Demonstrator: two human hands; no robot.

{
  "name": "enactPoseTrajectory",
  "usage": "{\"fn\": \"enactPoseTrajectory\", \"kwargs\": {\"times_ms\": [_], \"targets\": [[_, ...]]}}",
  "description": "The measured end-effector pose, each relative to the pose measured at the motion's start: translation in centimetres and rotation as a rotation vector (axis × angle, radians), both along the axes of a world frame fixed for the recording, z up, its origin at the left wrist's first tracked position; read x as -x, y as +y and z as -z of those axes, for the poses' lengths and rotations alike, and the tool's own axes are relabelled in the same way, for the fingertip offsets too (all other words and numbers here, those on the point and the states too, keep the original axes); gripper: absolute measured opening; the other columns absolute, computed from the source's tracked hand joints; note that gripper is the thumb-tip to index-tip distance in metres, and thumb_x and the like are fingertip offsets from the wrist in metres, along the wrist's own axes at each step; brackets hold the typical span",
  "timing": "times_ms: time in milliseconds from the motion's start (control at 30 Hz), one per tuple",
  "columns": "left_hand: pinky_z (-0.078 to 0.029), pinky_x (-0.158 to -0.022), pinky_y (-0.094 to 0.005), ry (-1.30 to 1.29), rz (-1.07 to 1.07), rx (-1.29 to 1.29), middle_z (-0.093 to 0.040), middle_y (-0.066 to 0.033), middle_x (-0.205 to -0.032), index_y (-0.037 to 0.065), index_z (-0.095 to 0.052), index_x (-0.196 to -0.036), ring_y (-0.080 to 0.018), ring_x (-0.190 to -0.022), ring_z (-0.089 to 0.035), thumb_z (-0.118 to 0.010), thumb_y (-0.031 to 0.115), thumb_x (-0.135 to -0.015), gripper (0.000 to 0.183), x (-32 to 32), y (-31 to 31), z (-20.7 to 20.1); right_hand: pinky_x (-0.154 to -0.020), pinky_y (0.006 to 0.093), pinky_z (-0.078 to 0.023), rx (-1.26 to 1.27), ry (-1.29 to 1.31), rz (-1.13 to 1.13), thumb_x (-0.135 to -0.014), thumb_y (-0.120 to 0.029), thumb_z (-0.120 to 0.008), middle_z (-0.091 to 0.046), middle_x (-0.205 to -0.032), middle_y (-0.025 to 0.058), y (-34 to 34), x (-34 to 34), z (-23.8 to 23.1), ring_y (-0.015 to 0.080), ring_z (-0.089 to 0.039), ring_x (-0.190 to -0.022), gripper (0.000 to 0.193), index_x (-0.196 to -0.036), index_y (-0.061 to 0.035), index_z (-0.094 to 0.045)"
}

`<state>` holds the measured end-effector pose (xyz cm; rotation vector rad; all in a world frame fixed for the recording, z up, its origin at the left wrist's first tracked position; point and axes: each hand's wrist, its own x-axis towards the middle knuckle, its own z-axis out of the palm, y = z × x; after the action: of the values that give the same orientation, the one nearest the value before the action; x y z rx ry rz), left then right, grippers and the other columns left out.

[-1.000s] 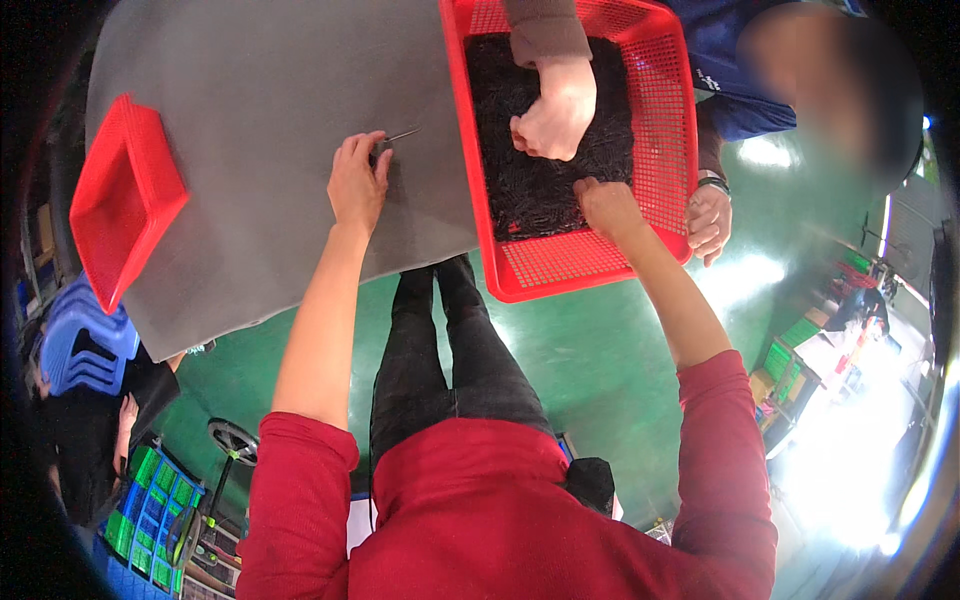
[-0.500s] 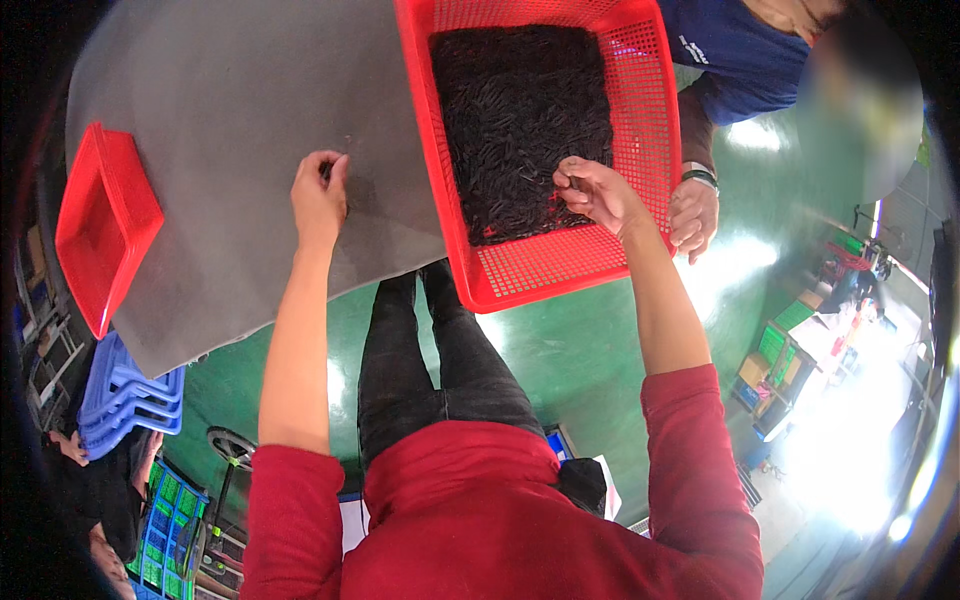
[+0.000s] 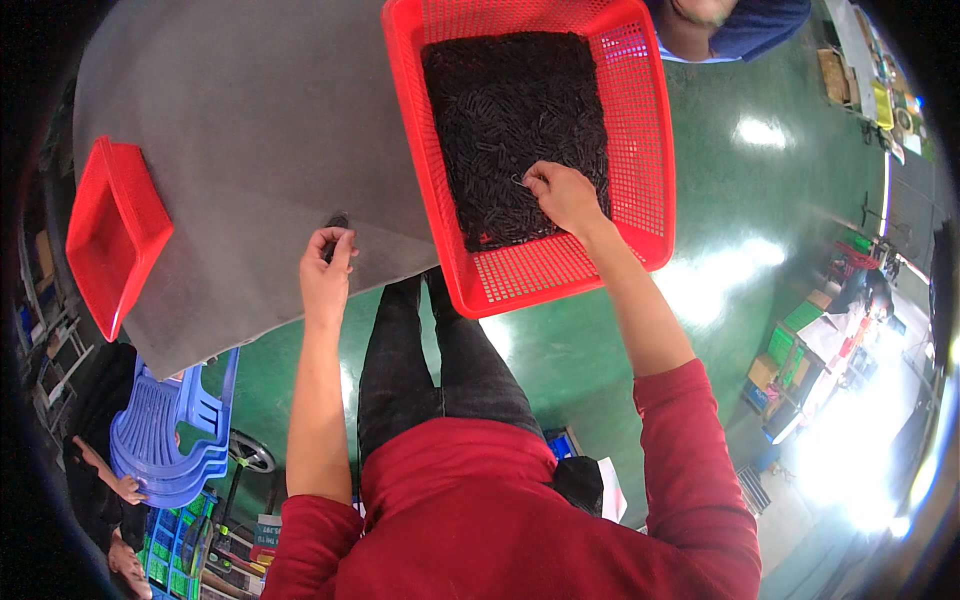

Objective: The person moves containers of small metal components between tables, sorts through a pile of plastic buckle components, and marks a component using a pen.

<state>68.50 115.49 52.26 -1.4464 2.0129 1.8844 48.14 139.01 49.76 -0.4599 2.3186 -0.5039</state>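
Note:
A large red perforated basket [image 3: 545, 282] holds a thick layer of small, slim black pieces [image 3: 520, 120]. Over that layer hovers my right hand [image 3: 567, 200], its fingertips pinched on a thin, pale, curved piece [image 3: 517, 181] whose kind I cannot make out. To the left of the basket, my left hand [image 3: 328, 270] is above the grey tabletop [image 3: 250, 150] near its front edge. Thumb and fingers there close on a small dark piece [image 3: 338, 222], partly covered by the fingers.
Smaller red baskets [image 3: 118, 235], apparently nested, sit on the table's left side. Beyond the table's lower left, a person's hand [image 3: 130, 490] is at stacked blue plastic stools or chairs [image 3: 165, 440]. Another person in dark blue [image 3: 765, 30] stands at the upper right.
My left hand has come nearer to me, and my right hand has moved left over the black pieces. A co-worker's hand has left the basket's right side. The blue stack has moved right.

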Motion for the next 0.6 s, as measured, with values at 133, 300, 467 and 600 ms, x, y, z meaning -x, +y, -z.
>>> {"fn": "enactPoseTrajectory", "kwargs": {"times_ms": [133, 300, 467, 600], "targets": [[-0.037, -0.055, -0.0198, 0.055, -0.042, -0.009, -0.053, 0.0032, -0.072, 0.006, -0.054, -0.081, -0.0044, -0.066, -0.05, -0.057, 0.02, -0.08, 0.014, 0.2, 1.2, 0.3, -0.073, 0.039, -0.044, -0.074, 0.228, -0.112, -0.076, -0.021, -0.055, -0.059, -0.087, 0.0108, 0.1, -0.8, 0.6, 0.0292, -0.056, -0.084, 0.017, -0.084, -0.0077, -0.06], [-0.037, -0.055, -0.0194, 0.058, -0.054, -0.05, -0.053, 0.0033, -0.071, 0.006, -0.053, -0.08, -0.0042, -0.066, -0.05, -0.057, 0.019, -0.08, 0.013, 0.1, 1.8, 0.9, -0.071, 0.0382, -0.046, -0.163, 0.272, -0.113, -0.074, -0.022, -0.057, -0.059, -0.087, 0.0109, -0.4, -1.5, 0.9, 0.0277, -0.057, -0.082, 0.016, -0.082, -0.0081, -0.06], [-0.037, -0.057, -0.0198, 0.048, -0.012, -0.057, -0.055, 0.0015, -0.078, 0.006, -0.054, -0.083, -0.0054, -0.07, -0.051, -0.055, 0.019, -0.082, 0.013, 0.0, 1.9, 0.5, -0.068, 0.0387, -0.047, -0.211, 0.245, -0.082, -0.073, -0.021, -0.058, -0.061, -0.081, 0.0128, -1.3, -1.5, 1.0, 0.0288, -0.059, -0.079, 0.016, -0.079, -0.0072, -0.061], [-0.038, -0.058, -0.0199, 0.054, -0.003, -0.046, -0.056, 0.0016, -0.078, 0.006, -0.054, -0.083, -0.0054, -0.07, -0.051, -0.054, 0.018, -0.082, 0.012, 0.1, 2.0, -0.3, -0.07, 0.0397, -0.046, -0.199, 0.15, -0.027, -0.072, -0.023, -0.057, -0.061, -0.082, 0.0137, -1.3, -1.3, 1.2, 0.03, -0.059, -0.079, 0.018, -0.08, -0.0074, -0.061]]}}
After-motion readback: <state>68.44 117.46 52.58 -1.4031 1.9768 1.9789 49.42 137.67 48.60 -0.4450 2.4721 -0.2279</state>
